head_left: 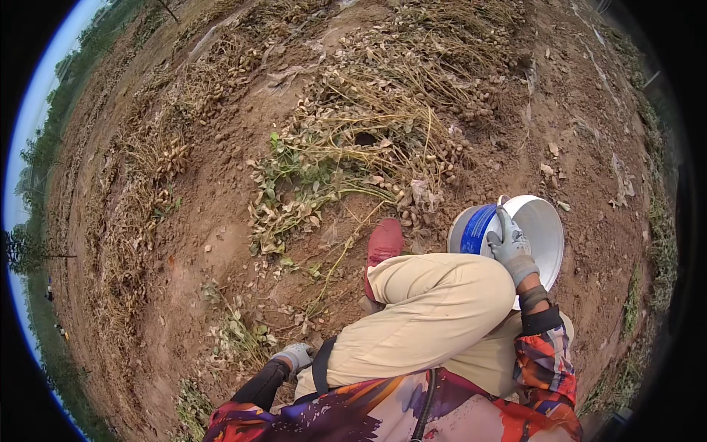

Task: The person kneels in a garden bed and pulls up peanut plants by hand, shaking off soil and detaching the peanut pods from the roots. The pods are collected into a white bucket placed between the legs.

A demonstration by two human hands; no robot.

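In a grey glove, my right hand (510,243) grips the rim of a white bucket (541,221) with a blue band, beside my right knee. The bucket lies tilted, its mouth turned to the right, and the part of the inside that shows is white. My left hand (296,356), also gloved, rests low by my hip, next to a black strap (322,365) around my thigh. Its fingers are too small and partly hidden to make out. Ahead of my red shoe (384,247) lies a heap of pulled peanut plants (368,147), with dry stems, some green leaves and pods.
More dried peanut plants (166,158) run in a row on the left. Bare brown soil (213,258) lies between the rows. Scraps of plastic film (622,177) lie on the right. Small leafy stems (239,335) lie near my left hand. Trees (37,155) stand at the far left.
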